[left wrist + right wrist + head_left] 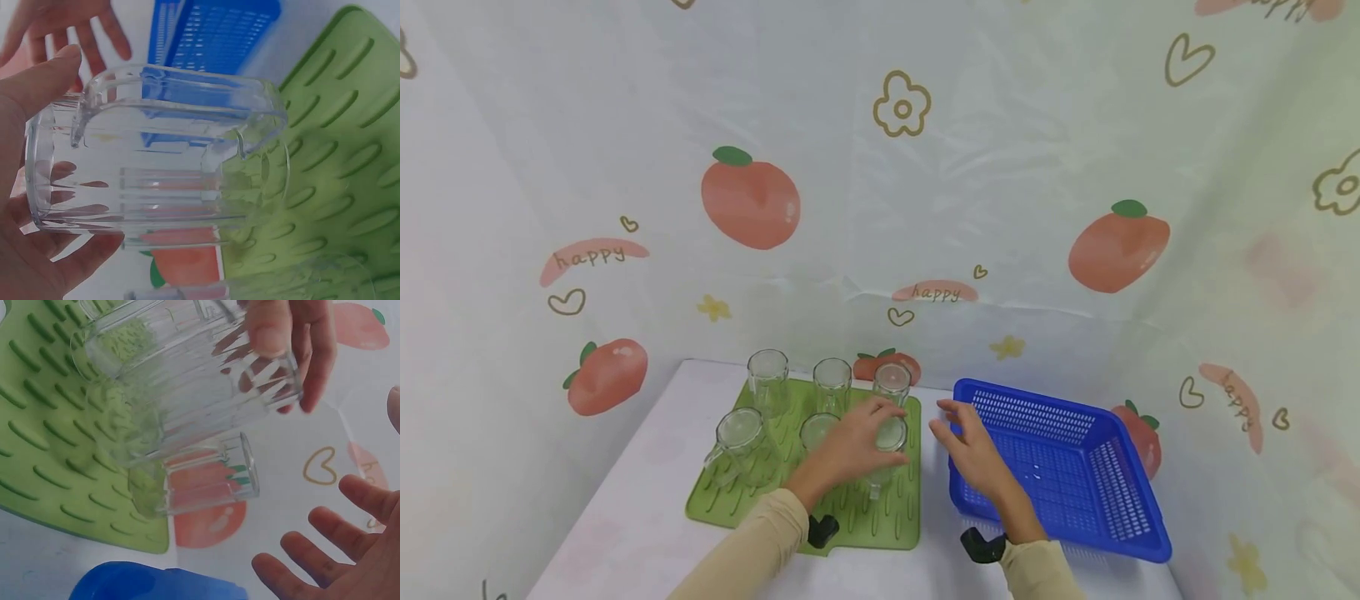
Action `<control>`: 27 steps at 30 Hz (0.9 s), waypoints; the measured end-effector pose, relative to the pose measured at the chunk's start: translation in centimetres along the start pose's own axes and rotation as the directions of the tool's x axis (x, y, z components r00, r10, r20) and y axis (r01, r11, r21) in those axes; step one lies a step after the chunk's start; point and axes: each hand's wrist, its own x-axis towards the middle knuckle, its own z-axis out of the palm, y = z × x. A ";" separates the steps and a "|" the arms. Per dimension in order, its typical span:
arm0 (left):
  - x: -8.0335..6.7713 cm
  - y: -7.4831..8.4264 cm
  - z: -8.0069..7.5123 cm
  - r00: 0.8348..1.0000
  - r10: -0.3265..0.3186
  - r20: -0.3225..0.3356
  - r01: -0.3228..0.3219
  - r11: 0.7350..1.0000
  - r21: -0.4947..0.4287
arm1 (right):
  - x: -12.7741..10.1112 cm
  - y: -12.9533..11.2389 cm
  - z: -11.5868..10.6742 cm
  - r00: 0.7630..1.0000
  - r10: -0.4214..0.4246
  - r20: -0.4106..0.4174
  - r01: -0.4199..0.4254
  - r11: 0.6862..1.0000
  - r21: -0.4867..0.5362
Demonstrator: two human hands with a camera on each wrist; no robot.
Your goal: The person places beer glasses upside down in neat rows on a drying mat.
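Several clear glass mugs stand upside down in two rows on a green drying mat (895, 525). My left hand (850, 446) is at the front right glass mug (891, 435), its fingers and thumb around the upturned base. In the left wrist view that mug (169, 165) has its handle along the side and its rim toward the mat. My right hand (979, 458) hovers between the mat and a blue plastic basket (1075, 408), fingers spread and holding nothing. The right wrist view shows its fingers (331, 531) apart from the glass.
Beside the held mug is the front middle mug (817, 429), partly behind my left hand. The front left mug (741, 429) has its handle outward. Along the back are three mugs, the right one (892, 379) behind the held mug. A printed cloth (925, 208) hangs behind the white table (647, 500).
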 end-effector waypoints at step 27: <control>0.7 -0.3 3.2 0.993 -0.053 0.105 0.047 0.997 0.062 | 0.1 0.0 0.4 1.000 0.002 0.008 -0.003 0.999 0.044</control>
